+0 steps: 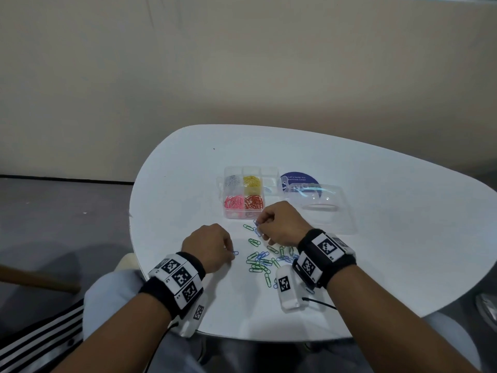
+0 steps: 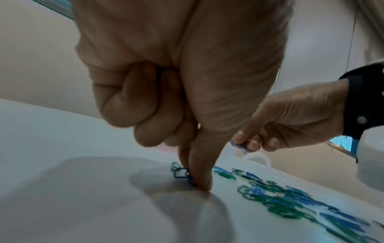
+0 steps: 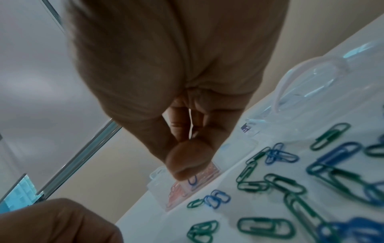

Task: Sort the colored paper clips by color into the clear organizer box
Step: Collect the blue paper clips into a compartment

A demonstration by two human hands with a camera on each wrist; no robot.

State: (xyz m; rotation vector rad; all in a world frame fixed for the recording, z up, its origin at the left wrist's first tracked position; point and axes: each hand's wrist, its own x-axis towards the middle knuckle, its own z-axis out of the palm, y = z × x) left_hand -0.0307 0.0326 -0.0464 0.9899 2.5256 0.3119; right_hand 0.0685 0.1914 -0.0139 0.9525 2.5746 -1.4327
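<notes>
The clear organizer box [image 1: 269, 175] stands on the white table, holding white [image 1: 232, 181], yellow [image 1: 252, 181], pink [image 1: 233, 202] and red clips [image 1: 253, 201] in separate compartments. Loose green and blue clips [image 1: 262, 262] lie in front of it. My left hand [image 1: 230, 253] pinches a blue clip [image 2: 180, 173] against the table with thumb and forefinger, left of the pile. Just in front of the box, slightly above the table, my right hand [image 1: 259, 227] pinches blue clips [image 3: 192, 179] between thumb and fingers; they also show in the left wrist view [image 2: 239, 146].
The box's clear lid [image 1: 321, 207] lies open to the right, over a round blue sticker [image 1: 297, 178]. The two right-hand compartments of the box look empty. The table edge [image 1: 131, 224] curves close on my left, with the floor beyond.
</notes>
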